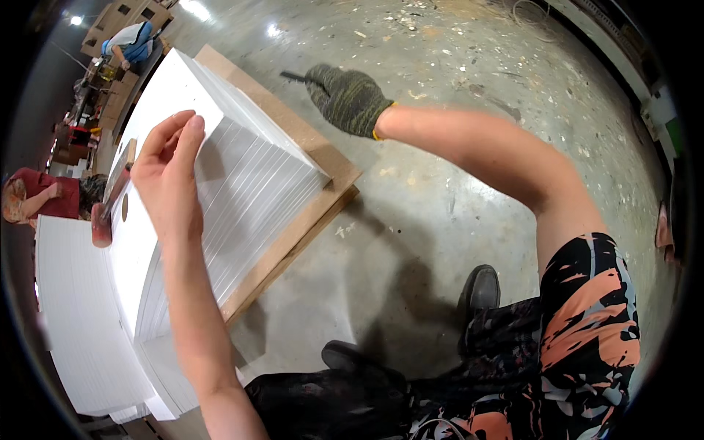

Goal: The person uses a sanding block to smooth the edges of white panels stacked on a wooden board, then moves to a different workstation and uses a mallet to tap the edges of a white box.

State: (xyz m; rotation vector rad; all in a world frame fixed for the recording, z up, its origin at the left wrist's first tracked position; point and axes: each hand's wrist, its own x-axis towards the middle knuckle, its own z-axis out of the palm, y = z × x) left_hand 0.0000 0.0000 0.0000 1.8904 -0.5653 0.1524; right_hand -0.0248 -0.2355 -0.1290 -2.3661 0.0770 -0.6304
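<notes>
A tall stack of white sheets (253,172) stands at my left on a brown board (334,165). Over its top, my bare left hand (170,172) is raised with fingers curled toward the thumb; whatever lies between them, if anything, is hidden. My right hand (348,101), in a dark green knitted glove, reaches out past the board's far edge, above the floor. It is closed around a thin black tool (292,75) whose tip sticks out to the left; its kind is unclear. A mallet (101,226) with a red head and wooden handle lies on the sheets, left of my left hand.
Another white stack (77,308) adjoins at the lower left. One person in a red top (62,196) is at the far left, another in blue (138,45) bends over farther back. The concrete floor (440,191) has pale specks. Machinery (623,66) lines the right.
</notes>
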